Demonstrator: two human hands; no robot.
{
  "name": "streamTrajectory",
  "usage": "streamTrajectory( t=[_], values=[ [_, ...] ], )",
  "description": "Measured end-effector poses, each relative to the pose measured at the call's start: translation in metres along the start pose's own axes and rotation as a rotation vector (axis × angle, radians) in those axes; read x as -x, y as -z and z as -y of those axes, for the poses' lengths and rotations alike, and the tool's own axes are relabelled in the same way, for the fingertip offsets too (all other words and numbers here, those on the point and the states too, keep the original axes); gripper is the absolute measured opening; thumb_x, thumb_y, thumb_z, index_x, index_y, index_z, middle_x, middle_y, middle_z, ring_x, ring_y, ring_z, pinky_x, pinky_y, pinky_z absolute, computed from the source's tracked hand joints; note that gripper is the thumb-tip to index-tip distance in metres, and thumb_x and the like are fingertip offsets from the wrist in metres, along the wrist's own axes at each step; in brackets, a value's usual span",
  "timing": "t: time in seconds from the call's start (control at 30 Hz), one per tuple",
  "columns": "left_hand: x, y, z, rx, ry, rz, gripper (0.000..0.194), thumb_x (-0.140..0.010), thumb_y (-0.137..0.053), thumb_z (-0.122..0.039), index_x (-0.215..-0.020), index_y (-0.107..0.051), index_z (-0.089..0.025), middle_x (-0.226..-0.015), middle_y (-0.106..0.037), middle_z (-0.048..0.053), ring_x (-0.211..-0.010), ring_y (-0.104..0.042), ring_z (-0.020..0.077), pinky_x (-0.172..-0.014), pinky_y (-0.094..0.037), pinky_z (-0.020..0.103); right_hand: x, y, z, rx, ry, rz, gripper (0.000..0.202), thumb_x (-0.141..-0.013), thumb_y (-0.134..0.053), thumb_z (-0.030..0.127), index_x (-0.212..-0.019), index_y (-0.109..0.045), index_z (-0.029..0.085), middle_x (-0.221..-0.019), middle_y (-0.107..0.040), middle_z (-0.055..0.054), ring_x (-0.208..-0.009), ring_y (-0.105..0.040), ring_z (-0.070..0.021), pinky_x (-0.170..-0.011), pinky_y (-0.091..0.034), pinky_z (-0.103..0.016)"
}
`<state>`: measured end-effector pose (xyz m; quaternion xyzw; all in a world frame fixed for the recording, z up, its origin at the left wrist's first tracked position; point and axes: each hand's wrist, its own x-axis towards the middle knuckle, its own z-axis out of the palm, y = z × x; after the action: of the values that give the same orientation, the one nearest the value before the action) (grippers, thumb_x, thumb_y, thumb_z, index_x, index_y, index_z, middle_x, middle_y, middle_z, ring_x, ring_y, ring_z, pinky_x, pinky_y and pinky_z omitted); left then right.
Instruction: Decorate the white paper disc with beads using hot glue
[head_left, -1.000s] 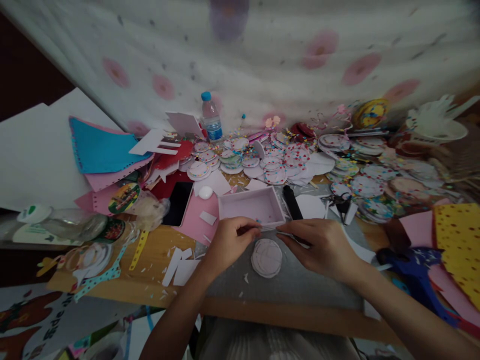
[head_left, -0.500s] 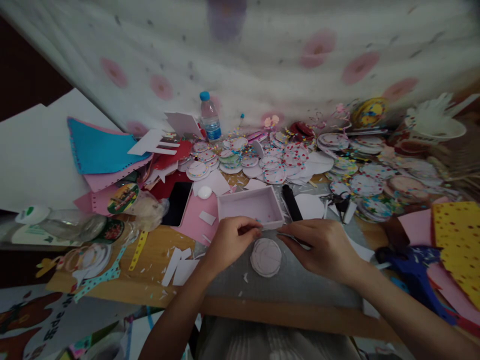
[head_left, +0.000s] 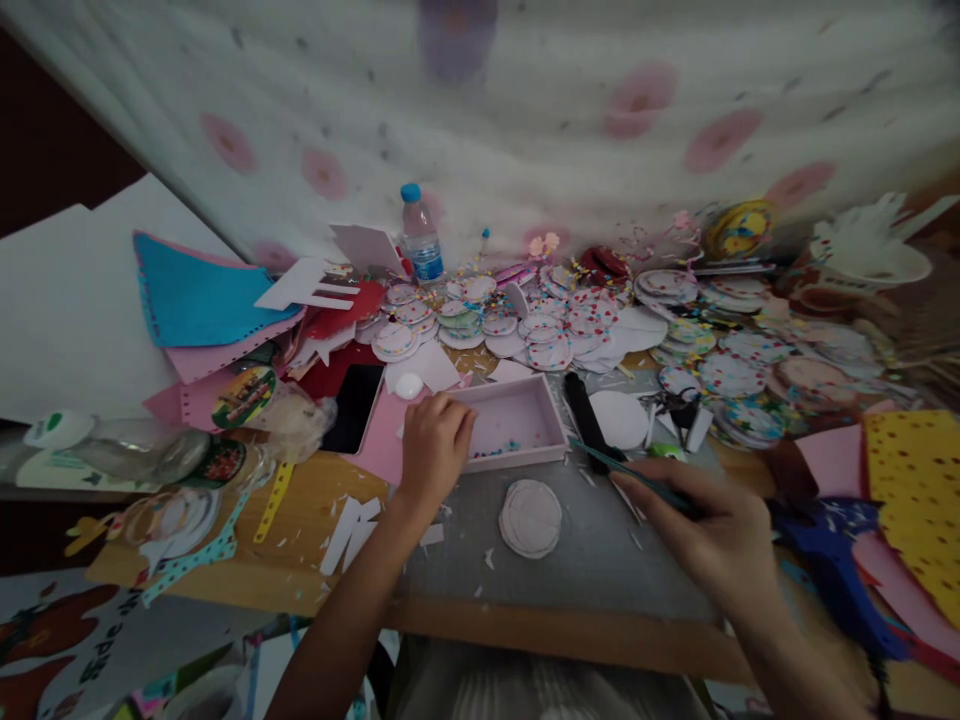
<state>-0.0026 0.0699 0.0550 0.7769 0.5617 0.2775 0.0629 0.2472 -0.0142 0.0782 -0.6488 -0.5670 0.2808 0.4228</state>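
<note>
Tweezers (head_left: 611, 460) are being held by the right hand (head_left: 720, 530), left hand (head_left: 433, 445) unclear in grip, decorated discs (head_left: 592, 312) piled, plain discs (head_left: 530, 518) remaining.

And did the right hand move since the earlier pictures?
Yes, rightward: the right hand is now farther from the stack of round paper pieces, which stayed put.

The tray (head_left: 525, 415) is pale lilac, its beads (head_left: 513, 447) mostly blue-green; the tweezers (head_left: 611, 460) are teal. The stacked discs (head_left: 530, 518) are plain white — the decorated discs (head_left: 549, 350) carry red and blue dots. The mat (head_left: 465, 575) is grey, the spotted sheet (head_left: 911, 500) yellow with brown dots — the curtain (head_left: 555, 90) whitish with pink and purple flowers.
</note>
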Motion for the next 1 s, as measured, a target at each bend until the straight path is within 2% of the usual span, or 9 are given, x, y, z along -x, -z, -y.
streamTrajectory(
  t=[0.07, 0.13, 0.2, 0.3, 0.37, 0.6, 0.73, 0.83, 1.0],
  values=[
    [0.016, 0.004, -0.005, 0.075, -0.07, -0.074, 0.019, -0.091, -0.049, -0.015, -0.098, -0.066, -0.015, -0.097, -0.067, 0.012, -0.096, -0.06, 0.0244, -0.086, -0.044, 0.038, 0.018, 0.002, -0.007, -0.005, -0.093, -0.067, 0.015, -0.078, -0.069, 0.039, -0.077, -0.072, 0.024, -0.075, -0.072, -0.002, -0.068, -0.065, -0.0198, -0.062, -0.048, -0.029],
    [0.038, 0.007, -0.01, 0.198, -0.162, -0.033, 0.024, -0.089, -0.048, -0.01, -0.107, -0.063, -0.016, -0.099, -0.065, 0.011, -0.096, -0.059, 0.0212, -0.088, -0.046, 0.034, 0.035, 0.004, -0.013, -0.005, -0.157, -0.119, 0.016, -0.077, -0.069, 0.04, -0.076, -0.072, 0.025, -0.076, -0.072, -0.002, -0.068, -0.064, -0.0199, -0.061, -0.047, -0.029],
    [0.062, 0.008, -0.013, 0.267, -0.241, 0.104, 0.031, -0.087, -0.05, -0.008, -0.115, -0.059, -0.019, -0.103, -0.066, 0.009, -0.1, -0.06, 0.02, -0.092, -0.047, 0.034, 0.049, 0.005, -0.018, -0.006, -0.199, -0.16, 0.017, -0.076, -0.07, 0.041, -0.075, -0.071, 0.025, -0.076, -0.072, -0.003, -0.067, -0.064, -0.0199, -0.06, -0.047, -0.029],
    [0.087, 0.002, -0.009, 0.286, -0.211, 0.368, 0.054, -0.081, -0.062, -0.014, -0.133, -0.047, -0.022, -0.126, -0.061, 0.009, -0.117, -0.054, 0.023, -0.1, -0.045, 0.037, 0.058, 0.008, -0.024, -0.023, -0.206, -0.186, 0.016, -0.075, -0.071, 0.041, -0.075, -0.071, 0.025, -0.077, -0.073, -0.003, -0.07, -0.066, -0.0205, -0.063, -0.05, -0.027],
    [0.094, -0.005, -0.005, 0.271, -0.176, 0.469, 0.067, -0.079, -0.07, -0.023, -0.139, -0.041, -0.024, -0.136, -0.055, 0.009, -0.125, -0.049, 0.0258, -0.105, -0.043, 0.042, 0.058, 0.009, -0.027, -0.008, -0.16, -0.171, 0.017, -0.074, -0.072, 0.041, -0.074, -0.072, 0.024, -0.075, -0.073, -0.003, -0.068, -0.067, -0.0199, -0.061, -0.051, -0.025],
    [0.086, -0.033, -0.007, 0.166, -0.191, 0.41, 0.055, -0.089, -0.061, -0.036, -0.138, -0.042, -0.021, -0.132, -0.059, 0.01, -0.125, -0.05, 0.0249, -0.105, -0.041, 0.044, 0.05, 0.012, -0.026, 0.026, -0.039, -0.187, 0.015, -0.074, -0.073, 0.038, -0.073, -0.074, 0.023, -0.068, -0.073, 0.0, -0.056, -0.065, -0.0141, -0.05, -0.049, -0.019],
    [0.077, -0.03, -0.008, 0.131, -0.299, 0.437, 0.055, -0.092, -0.057, -0.037, -0.141, -0.038, -0.023, -0.139, -0.054, 0.009, -0.128, -0.049, 0.0234, -0.105, -0.041, 0.042, 0.057, 0.015, -0.024, 0.009, -0.056, -0.217, 0.014, -0.074, -0.073, 0.038, -0.074, -0.074, 0.024, -0.069, -0.073, 0.001, -0.057, -0.064, -0.0137, -0.052, -0.048, -0.019],
    [0.073, -0.025, -0.004, 0.075, -0.386, 0.421, 0.05, -0.092, -0.056, -0.038, -0.137, -0.044, -0.021, -0.129, -0.061, 0.011, -0.121, -0.055, 0.0246, -0.099, -0.045, 0.042, 0.062, 0.019, -0.028, -0.002, -0.082, -0.235, 0.016, -0.074, -0.073, 0.04, -0.074, -0.074, 0.024, -0.071, -0.073, 0.001, -0.061, -0.065, -0.0148, -0.055, -0.05, -0.02],
    [0.068, -0.02, 0.011, 0.0, -0.367, 0.363, 0.045, -0.093, -0.055, -0.033, -0.134, -0.048, -0.017, -0.122, -0.064, 0.012, -0.112, -0.058, 0.0262, -0.095, -0.048, 0.044, 0.07, 0.025, -0.037, 0.009, -0.118, -0.268, 0.02, -0.071, -0.074, 0.043, -0.074, -0.074, 0.024, -0.07, -0.072, 0.0, -0.061, -0.065, -0.0163, -0.055, -0.05, -0.022]
  ],
)
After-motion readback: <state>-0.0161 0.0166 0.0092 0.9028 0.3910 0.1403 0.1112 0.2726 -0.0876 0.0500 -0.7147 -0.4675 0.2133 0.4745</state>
